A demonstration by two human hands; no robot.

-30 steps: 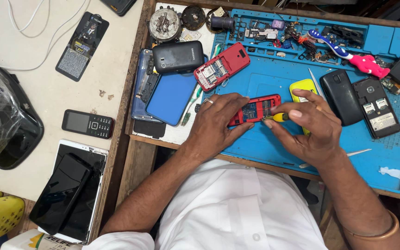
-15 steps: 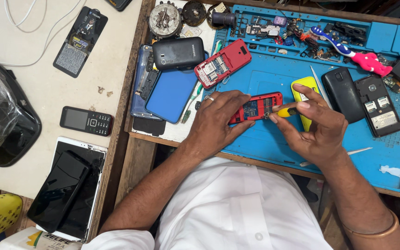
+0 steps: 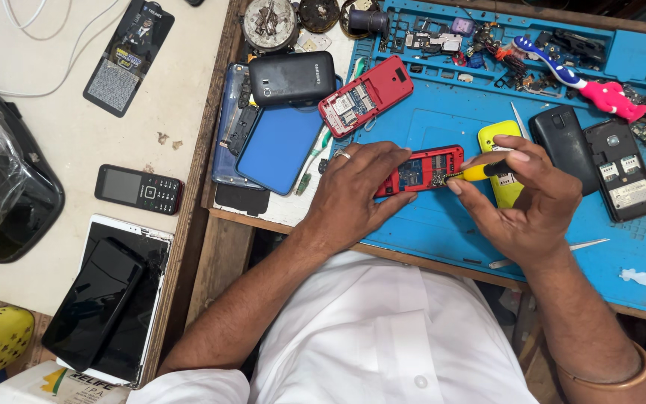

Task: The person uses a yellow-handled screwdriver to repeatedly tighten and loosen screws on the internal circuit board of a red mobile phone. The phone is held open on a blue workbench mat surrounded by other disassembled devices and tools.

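Red phone (image 3: 422, 169) lying opened-up on the blue mat (image 3: 443, 232), circuit side up, long axis running left to right with the right end tipped slightly toward the far edge. Left hand (image 3: 353, 196) closed over its left end, thumb along the near edge, fingers curled across the top, ring on one finger. Right hand (image 3: 526, 196) pinched narrow around a yellow-handled screwdriver (image 3: 474, 173), tip pointing left and touching the phone's right end. Just behind that hand, a yellow phone (image 3: 504, 158), upright on the mat and partly covered by the fingers. To the right, two black phones (image 3: 594, 158) side by side, backs open. Farther back, a second red phone (image 3: 365, 96), also open, slanting up to the right. A blue and pink toothbrush (image 3: 579, 79) lying across the mat's parts trays. Left of the mat, a blue tablet (image 3: 280, 150) with a black phone (image 3: 291, 78) resting on its far end. On the white table (image 3: 54, 150), a small keypad phone (image 3: 137, 188) lying crosswise, a flat dark rectangular package (image 3: 128, 56) with a grey label panel on its near half, and at the near edge a white box (image 3: 61, 383) with a green and yellow mark, under a cracked white tablet (image 3: 110, 299).
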